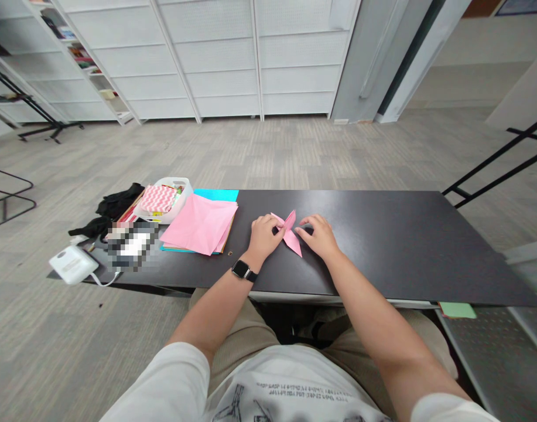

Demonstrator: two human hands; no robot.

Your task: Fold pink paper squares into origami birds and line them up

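Note:
A folded piece of pink paper (291, 238) with several pointed flaps is on the dark table, between my two hands. My left hand (265, 234), with a black watch on the wrist, pinches the paper's left side between thumb and fingers. Just to the right of the paper is my right hand (320, 234). Its thumb and fingers are curved and apart, with a gap between them and the paper. Part of the paper's left side is hidden behind my left fingers.
Left of my hands lies a stack of pink paper sheets (200, 225), with a blue sheet (218, 194) behind. Farther left are a white basket (187, 193) holding a zigzag-patterned cloth, black fabric (119, 202) and a white device (73, 265) with a cable. The table (395, 246) extends right.

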